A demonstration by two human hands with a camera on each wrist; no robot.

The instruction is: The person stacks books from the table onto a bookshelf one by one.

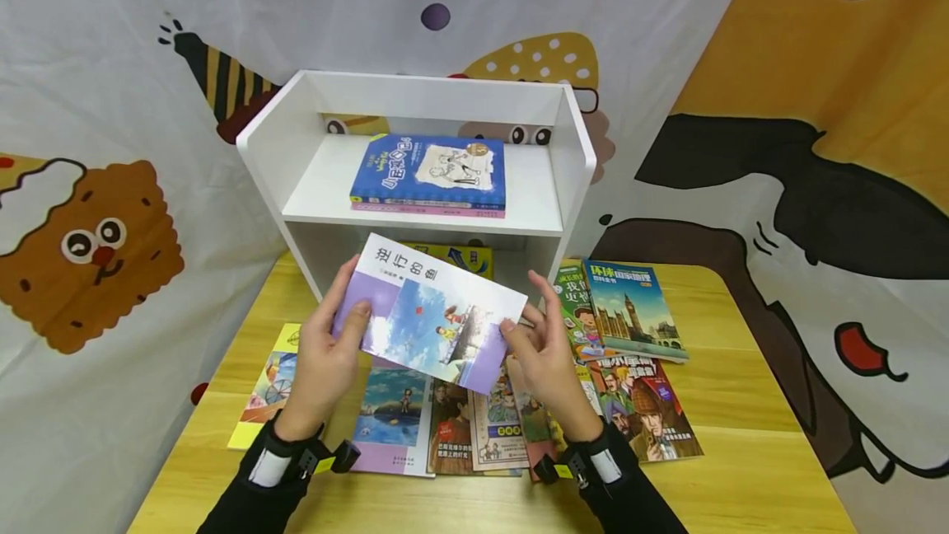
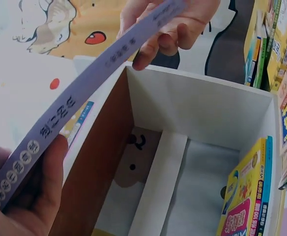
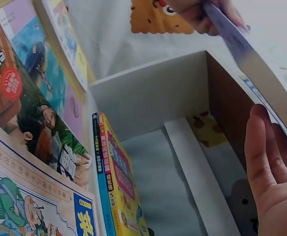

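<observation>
A white and purple paperback book (image 1: 433, 316) with a kite picture is held tilted in front of the shelf. My left hand (image 1: 326, 353) grips its left end, thumb on the cover and fingers underneath. In the left wrist view the book's purple spine (image 2: 84, 93) slants past the left hand (image 2: 35, 191). At the book's right end, my right hand (image 1: 552, 353) has its thumb at the cover's edge and its other fingers spread. The right wrist view shows the right hand's fingers (image 3: 269, 147) nearly straight beside the book (image 3: 261, 73).
A white two-level shelf (image 1: 423, 97) stands behind, with a blue-covered book (image 1: 430, 171) atop others on its upper board. Yellow-covered books (image 3: 121, 182) stand in the lower compartment. On the wooden table (image 1: 756, 435) lie a clock-tower magazine (image 1: 633, 311), a detective book (image 1: 648, 419) and a yellow-edged book (image 1: 270, 386).
</observation>
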